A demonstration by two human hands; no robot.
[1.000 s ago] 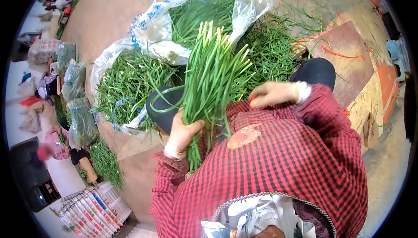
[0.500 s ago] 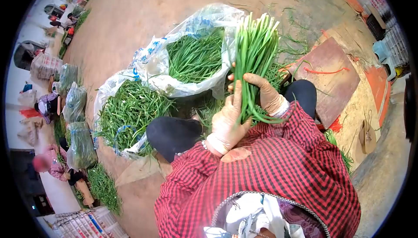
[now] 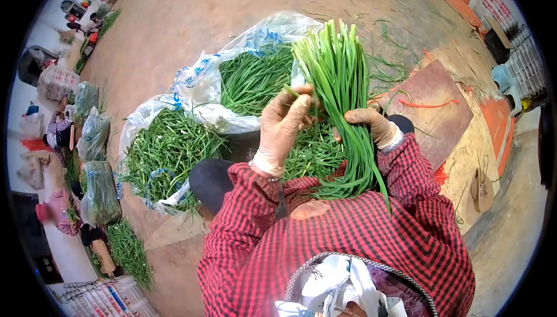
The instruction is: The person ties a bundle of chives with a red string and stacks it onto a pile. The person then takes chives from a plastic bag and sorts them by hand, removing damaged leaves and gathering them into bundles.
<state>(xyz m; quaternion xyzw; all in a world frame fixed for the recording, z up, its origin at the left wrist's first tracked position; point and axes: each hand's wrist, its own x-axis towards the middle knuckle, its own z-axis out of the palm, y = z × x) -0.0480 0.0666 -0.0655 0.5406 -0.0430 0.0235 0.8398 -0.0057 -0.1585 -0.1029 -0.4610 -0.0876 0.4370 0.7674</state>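
Blue lettering runs along the rim of the clear plastic bag (image 3: 194, 82); creases leave it unreadable. The left hand (image 3: 282, 124), fingers curled, pinches a short green stem piece (image 3: 290, 91) between thumb and fingertips. The right hand (image 3: 374, 124) is closed around the bunch of green stalks (image 3: 335, 73), held upright beside the bag's right edge, pale ends uppermost, above the floor (image 3: 168, 21).

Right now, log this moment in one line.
left hand: pinching green piece | right hand: holding green bundle | nearby: bagged greens, reddish board
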